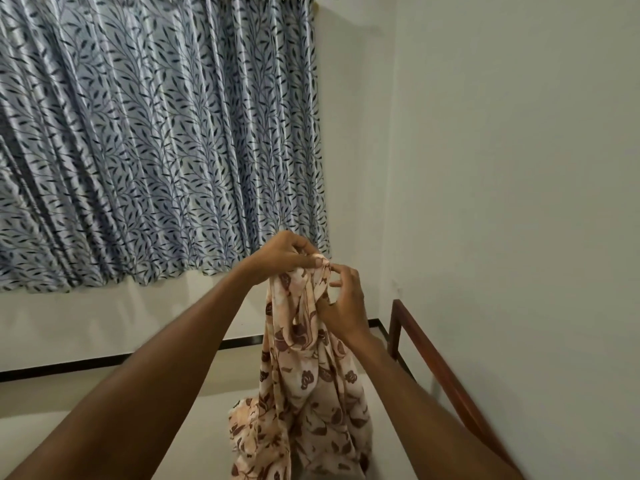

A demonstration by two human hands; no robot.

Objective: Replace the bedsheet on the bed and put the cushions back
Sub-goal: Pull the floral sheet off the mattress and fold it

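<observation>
Pale flat surface (pixel 173 410) at the bottom, floor or mattress, cannot tell which. Bedsheet (pixel 304 393) hangs from both raised hands, with its lower end bunched on that surface near the bottom edge of the view.

Step in hand, as judged: finding an edge or corner so the sheet can be opened out. To do it well:
- keep 1 hand fixed on the top as an anchor
- run the other hand along the hem until a corner turns up
- spread the arms apart before laying it
- lift the bunched tail clear so it does not drag or twist

Sheet look: thin, soft cotton-like cloth, cream-peach with brown rose and leaf print. It falls in long vertical folds and is crumpled, not folded.

Right hand (pixel 343 303) sits just below the left, fingers (pixel 337 271) curled and gripping a fold. Left hand (pixel 287 252) pinches the gathered top of the sheet, thumb pressed on the cloth.

Wooden bed rail (pixel 443 368) runs along the right, near the sheet but apart from it. Black skirting strip (pixel 69 367) is behind. Blue-grey leaf-print curtain (pixel 156 133) hangs far left, and the plain wall (pixel 519 168) is far right. No cushions in view.
</observation>
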